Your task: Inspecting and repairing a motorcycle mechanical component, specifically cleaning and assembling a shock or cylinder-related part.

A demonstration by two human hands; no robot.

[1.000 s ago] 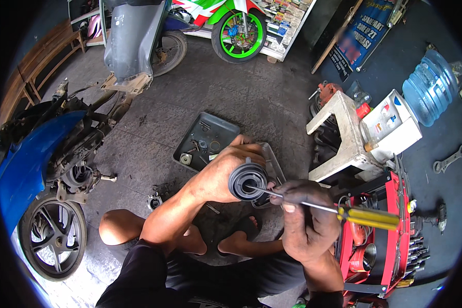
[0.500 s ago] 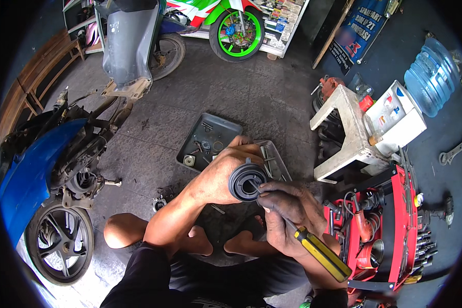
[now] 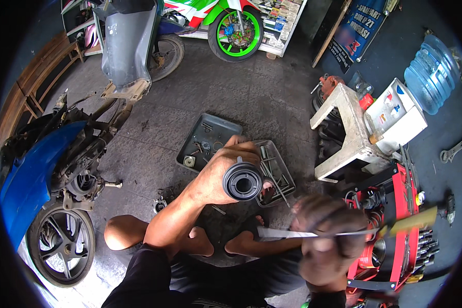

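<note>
Held up in front of me, my left hand (image 3: 231,167) is closed round a black round part (image 3: 229,186) with stepped rings, a small tab on its rim and a dark hole through the middle. Its open end faces up toward me. Apart from it, lower right, my right hand (image 3: 329,238) is smeared by motion. A screwdriver with a yellow and black handle (image 3: 410,220) is in that hand, its blurred shaft pointing left and its handle out to the right. The exact finger grip on it cannot be made out.
Beyond my left hand lie a grey tray (image 3: 182,154) of small parts and another tray (image 3: 294,186) with metal rods. A red tool rack (image 3: 403,190) stands close on the right, beside a worn white stool (image 3: 339,149). At left is a partly stripped blue motorbike (image 3: 36,164).
The screwdriver has left the black part's hole; my right hand has swung it down and right, its handle now pointing right. My left hand still holds the part, shifted slightly left.
</note>
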